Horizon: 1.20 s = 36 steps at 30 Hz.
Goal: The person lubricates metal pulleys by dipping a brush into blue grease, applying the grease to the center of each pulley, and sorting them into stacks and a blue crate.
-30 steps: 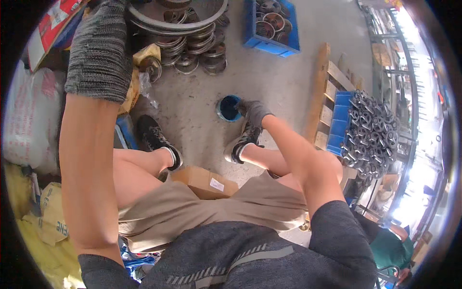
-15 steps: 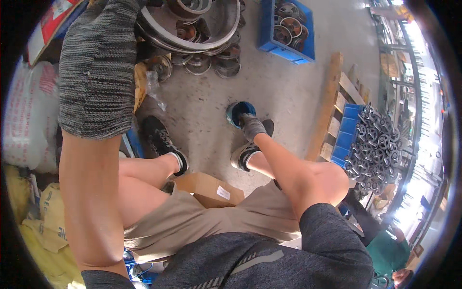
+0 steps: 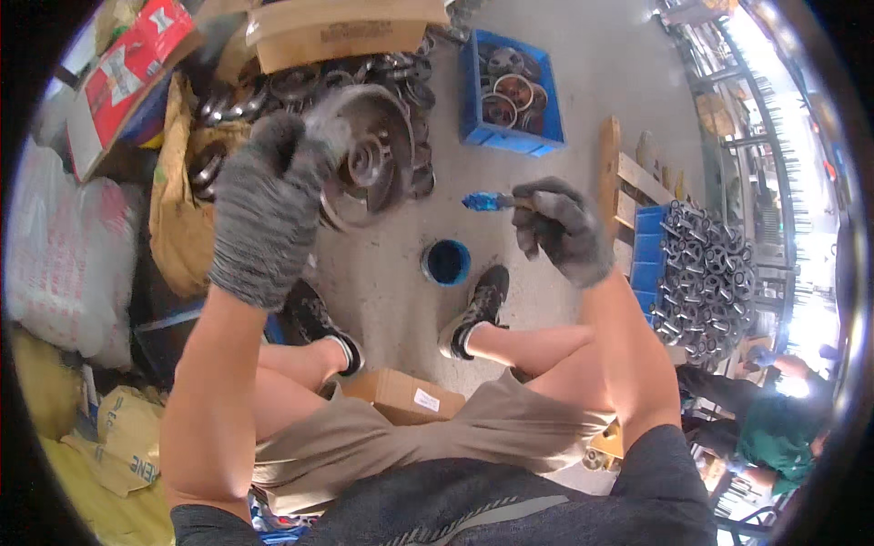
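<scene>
My left hand (image 3: 264,196), in a grey knitted glove, is closed on the rim of a round metal wheel (image 3: 367,166). The wheel is tilted, with a hub at its centre, and motion blurs it. On the other side, my right hand (image 3: 566,227), also gloved, grips a paintbrush (image 3: 490,201) by its handle. Wet blue paint coats the bristles, which point left towards the wheel without touching it. Between my feet on the floor stands a small round paint pot (image 3: 446,262) with a blue rim and a dark inside.
Many dark metal wheels (image 3: 296,84) are heaped beyond my left hand, under a cardboard box (image 3: 350,35). A blue crate (image 3: 513,132) holds more. Right of me are a wooden pallet (image 3: 608,164) and stacked handwheels (image 3: 706,282). A person in green (image 3: 774,437) is at lower right.
My right hand has come up out of the paint pot with the brush. My left hand has come lower and nearer, turning the wheel. The view has shifted.
</scene>
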Tool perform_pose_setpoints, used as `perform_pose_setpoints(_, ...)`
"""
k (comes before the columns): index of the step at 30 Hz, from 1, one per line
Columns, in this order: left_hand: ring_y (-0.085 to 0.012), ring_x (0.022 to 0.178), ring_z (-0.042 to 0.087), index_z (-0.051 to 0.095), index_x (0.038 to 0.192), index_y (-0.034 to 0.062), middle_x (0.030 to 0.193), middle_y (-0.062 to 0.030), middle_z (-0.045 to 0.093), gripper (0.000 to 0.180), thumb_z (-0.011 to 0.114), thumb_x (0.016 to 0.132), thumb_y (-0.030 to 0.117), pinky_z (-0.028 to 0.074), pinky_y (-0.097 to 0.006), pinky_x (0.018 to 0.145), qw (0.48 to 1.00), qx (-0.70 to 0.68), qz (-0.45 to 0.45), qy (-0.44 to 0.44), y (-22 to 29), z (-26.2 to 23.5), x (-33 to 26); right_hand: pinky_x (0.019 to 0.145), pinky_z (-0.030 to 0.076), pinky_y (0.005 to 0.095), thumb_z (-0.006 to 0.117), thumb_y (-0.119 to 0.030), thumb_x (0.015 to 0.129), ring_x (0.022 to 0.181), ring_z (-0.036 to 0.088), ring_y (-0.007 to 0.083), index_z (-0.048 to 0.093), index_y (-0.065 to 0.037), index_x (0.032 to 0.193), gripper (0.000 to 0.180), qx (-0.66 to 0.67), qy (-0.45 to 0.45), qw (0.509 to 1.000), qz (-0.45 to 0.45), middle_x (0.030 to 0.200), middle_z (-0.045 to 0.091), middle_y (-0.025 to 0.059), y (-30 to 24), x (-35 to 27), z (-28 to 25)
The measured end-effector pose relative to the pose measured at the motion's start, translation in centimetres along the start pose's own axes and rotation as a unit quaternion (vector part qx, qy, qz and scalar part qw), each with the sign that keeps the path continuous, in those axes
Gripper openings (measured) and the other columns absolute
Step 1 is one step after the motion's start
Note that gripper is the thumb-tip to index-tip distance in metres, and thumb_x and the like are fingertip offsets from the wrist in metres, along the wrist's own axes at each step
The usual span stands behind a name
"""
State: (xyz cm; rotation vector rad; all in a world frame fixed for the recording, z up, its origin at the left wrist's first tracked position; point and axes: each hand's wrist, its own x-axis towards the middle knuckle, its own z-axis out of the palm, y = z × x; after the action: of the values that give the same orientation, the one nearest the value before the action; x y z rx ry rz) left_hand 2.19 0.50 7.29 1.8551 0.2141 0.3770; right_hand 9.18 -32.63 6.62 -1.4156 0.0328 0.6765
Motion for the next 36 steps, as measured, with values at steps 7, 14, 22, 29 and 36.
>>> perform_pose_setpoints(7,-0.0125,0.072,0.047,0.063,0.093,-0.0028,0.076,-0.008,0.059,0.029,0.066,0.093,0.026,0.045,-0.03,0.068,0.998,-0.003,-0.049,-0.042,3.5,2.1,-1.6,0.047,0.05,0.0334,0.062,-0.023,0.091,0.065,0.068,0.0267,0.06,0.002,0.114,0.034,0.085,-0.011,0.993,-0.082,0.089,0.069,0.0166,-1.9,-3.3,5.6)
perform_pose_setpoints(14,-0.0126,0.08,0.057,0.065,0.099,-0.0034,0.086,-0.0075,0.066,0.034,0.065,0.095,0.03,0.048,-0.028,0.073,0.996,-0.033,-0.072,-0.038,4.1,4.0,-2.0,0.063,0.06,0.0341,0.062,-0.022,0.094,0.073,0.071,0.0265,0.058,0.004,0.119,0.036,0.053,0.003,0.995,-0.08,0.094,0.07,0.0192,-1.9,-3.1,6.6)
perform_pose_setpoints(22,-0.0121,0.084,0.059,0.068,0.106,-0.0024,0.09,-0.0059,0.068,0.037,0.063,0.095,0.032,0.048,-0.028,0.079,0.971,-0.152,-0.135,-0.124,2.8,4.0,-1.6,0.066,0.057,0.0306,0.067,-0.03,0.092,0.075,0.069,0.0173,0.066,0.001,0.113,0.038,-0.006,-0.097,0.994,-0.056,0.093,0.071,0.0106,-2.0,-2.7,4.9)
perform_pose_setpoints(29,-0.0116,0.083,0.057,0.068,0.104,-0.0014,0.088,-0.0035,0.067,0.041,0.065,0.092,0.038,0.047,-0.027,0.078,0.956,-0.144,-0.182,-0.178,2.1,3.4,-1.4,0.064,0.054,0.0307,0.067,-0.015,0.087,0.073,0.065,0.0141,0.07,-0.002,0.104,0.021,-0.148,-0.125,0.964,-0.183,0.087,0.069,0.006,-4.2,-3.7,3.5)
perform_pose_setpoints(36,-0.012,0.079,0.057,0.069,0.098,-0.0016,0.08,-0.0063,0.065,0.041,0.066,0.09,0.038,0.047,-0.029,0.074,0.963,-0.077,-0.153,-0.208,3.2,4.1,-1.8,0.064,0.051,0.0332,0.067,-0.003,0.076,0.071,0.065,0.0272,0.071,-0.01,0.101,0.026,-0.415,-0.116,0.831,-0.353,0.088,0.065,0.011,-4.2,-3.4,5.1)
